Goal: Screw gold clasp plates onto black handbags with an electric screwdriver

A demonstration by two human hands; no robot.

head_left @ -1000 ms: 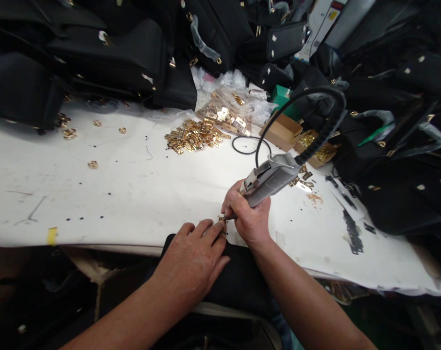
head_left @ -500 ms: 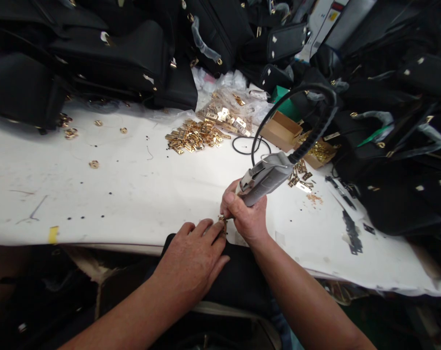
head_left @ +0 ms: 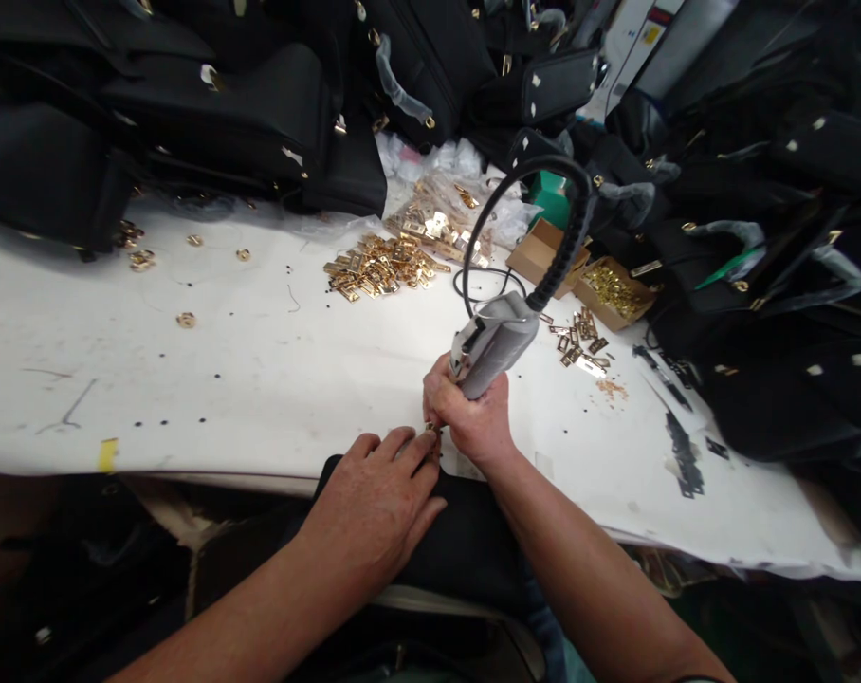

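My right hand is wrapped round the lower end of a grey electric screwdriver, which leans to the right with its cord looping from the top. Its tip is hidden by my fingers. Below it, a small gold metal fitting lies at the edge of a black bag piece. My left hand lies flat over that black piece, fingers stretched out and thumb apart, with the fingertips touching the fitting. Most of the fitting is covered by my fingers.
Gold metal plates are heaped on the white table, with a plastic bag of more behind. A cardboard box of small gold parts stands right. Black bags crowd the back, and the cord arches above the table.
The screwdriver's upper end and its cord have swung to the left and now stand more upright. My right hand has shifted slightly left. My left hand stays about where it was.
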